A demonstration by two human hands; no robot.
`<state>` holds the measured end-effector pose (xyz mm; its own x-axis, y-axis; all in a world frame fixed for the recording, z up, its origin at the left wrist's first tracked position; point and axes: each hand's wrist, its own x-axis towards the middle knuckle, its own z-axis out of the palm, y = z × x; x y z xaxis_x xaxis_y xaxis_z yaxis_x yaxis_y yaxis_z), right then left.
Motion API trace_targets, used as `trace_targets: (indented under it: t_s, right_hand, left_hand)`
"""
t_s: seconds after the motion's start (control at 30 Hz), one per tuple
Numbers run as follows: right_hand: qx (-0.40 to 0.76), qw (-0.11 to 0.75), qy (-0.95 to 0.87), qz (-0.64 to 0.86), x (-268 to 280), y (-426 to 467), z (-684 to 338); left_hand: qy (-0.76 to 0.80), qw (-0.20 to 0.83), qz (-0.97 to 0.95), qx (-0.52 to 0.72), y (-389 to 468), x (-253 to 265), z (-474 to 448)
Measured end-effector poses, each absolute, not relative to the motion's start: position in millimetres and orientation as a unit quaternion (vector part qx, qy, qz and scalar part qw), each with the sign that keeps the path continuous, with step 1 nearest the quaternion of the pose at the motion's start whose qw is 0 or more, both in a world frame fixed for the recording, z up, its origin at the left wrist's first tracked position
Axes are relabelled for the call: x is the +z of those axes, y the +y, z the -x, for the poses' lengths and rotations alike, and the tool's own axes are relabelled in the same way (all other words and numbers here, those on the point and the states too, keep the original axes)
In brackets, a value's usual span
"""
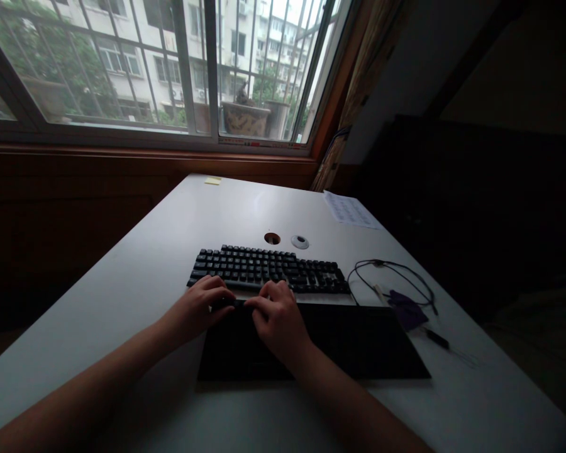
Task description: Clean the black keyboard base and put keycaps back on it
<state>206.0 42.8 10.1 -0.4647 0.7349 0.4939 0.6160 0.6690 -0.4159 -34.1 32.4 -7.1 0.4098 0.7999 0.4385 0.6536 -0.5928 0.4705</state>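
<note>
A wide black panel [358, 340], too dark to make out its surface, lies on the desk with a cable leaving its back edge. Behind it black keycaps [245, 267] sit in keyboard-like rows, white showing between some of them. My left hand [202, 305] is closed at the panel's back left corner, thumb and fingers bent together over something small and dark. Just right of it, my right hand [278, 314] is also closed, fingers curled and the thumb side pointing at the left hand. What lies between the fingertips is too dark to name.
The white desk [136, 270] carries a looped black cable [410, 270], a purple cloth [408, 311] and a black-handled wire tool [438, 340] on the right. Printed paper [351, 209], a yellow note [212, 180], a round hole [272, 239] and its cap [300, 241] are farther back.
</note>
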Motion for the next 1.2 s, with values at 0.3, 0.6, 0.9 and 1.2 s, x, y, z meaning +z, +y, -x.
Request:
trace_targets:
  t_s: [0.3, 0.6, 0.9, 1.2]
  right_hand:
    - [0.082, 0.360, -0.860, 0.353, 11.7, 40.2, -204.8]
    - [0.109, 0.312, -0.916, 0.229, 12.4, 37.9, -200.2]
    - [0.094, 0.301, -0.921, 0.230, 12.8, 33.9, -199.4]
    - [0.087, 0.299, -0.921, 0.236, 13.7, 32.4, -198.8]
  left_hand:
    - [0.419, 0.123, -0.840, 0.323, 31.3, 3.3, 39.9]
    - [0.418, 0.157, -0.849, 0.283, 31.2, 14.7, 56.1]
    - [0.420, 0.165, -0.849, 0.276, 31.4, 16.5, 57.7]
    - [0.421, 0.163, -0.848, 0.279, 31.4, 15.5, 58.1]
